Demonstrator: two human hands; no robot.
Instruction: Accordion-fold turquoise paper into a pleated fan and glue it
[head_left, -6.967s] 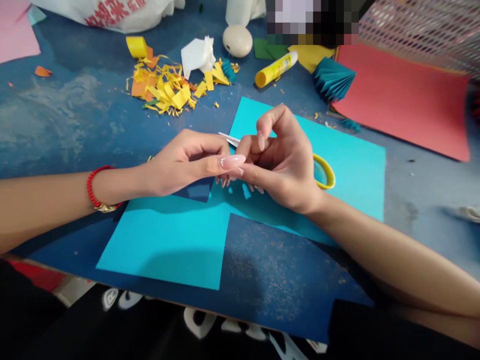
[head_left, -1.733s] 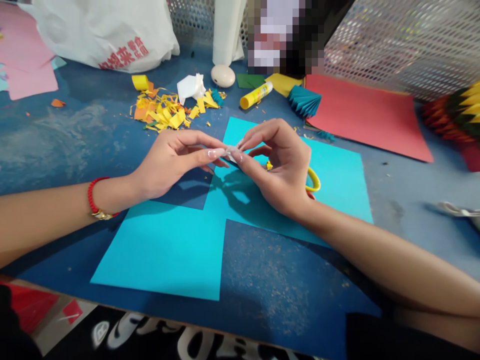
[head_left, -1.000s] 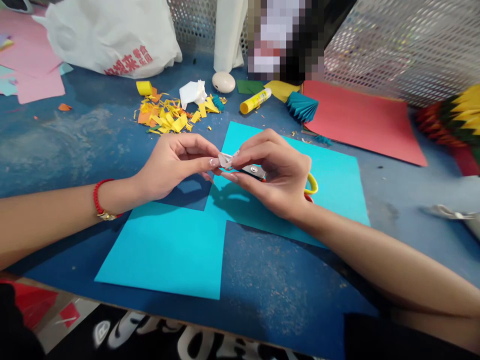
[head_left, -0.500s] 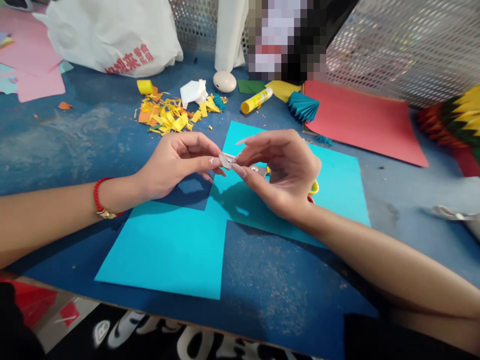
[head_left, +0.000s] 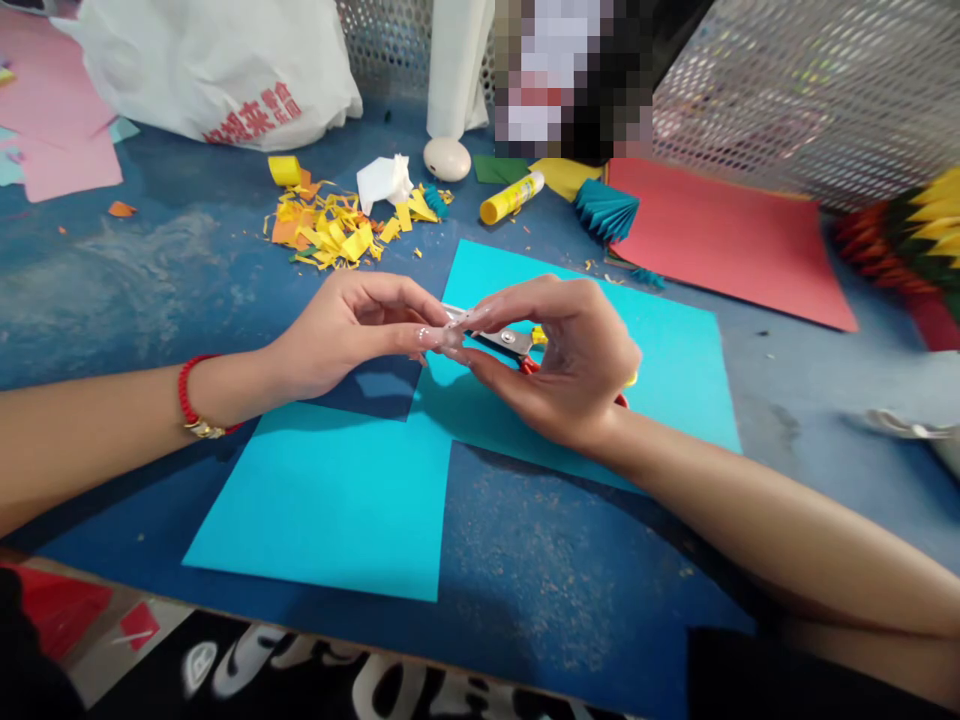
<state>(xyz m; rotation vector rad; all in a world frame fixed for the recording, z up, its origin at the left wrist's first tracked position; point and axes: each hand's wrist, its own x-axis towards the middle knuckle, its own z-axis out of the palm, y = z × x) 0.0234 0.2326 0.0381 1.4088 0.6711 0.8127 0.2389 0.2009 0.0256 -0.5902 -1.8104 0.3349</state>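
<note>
My left hand [head_left: 352, 325] and my right hand [head_left: 574, 365] meet fingertip to fingertip above two cyan paper sheets [head_left: 337, 500]. Both pinch a small pale scrap [head_left: 448, 330] between thumb and fingers; it is too small to name. Scissors [head_left: 510, 341] with a yellow handle lie under my right hand on the farther cyan sheet [head_left: 675, 350], blades pointing left. A red bead bracelet [head_left: 185, 395] is on my left wrist.
Yellow and orange paper shreds [head_left: 330, 225], a crumpled white paper [head_left: 384, 182], a pale egg-shaped object [head_left: 447, 158] and a yellow glue stick [head_left: 512, 198] lie at the back. A folded teal fan [head_left: 606, 210], red sheet [head_left: 720, 240], white bag [head_left: 217, 60], mesh basket [head_left: 810, 90].
My right fingers have lowered and closed nearer my left fingertips around the scrap. The scissors' blades show more beneath them. The hands stay in the same spot.
</note>
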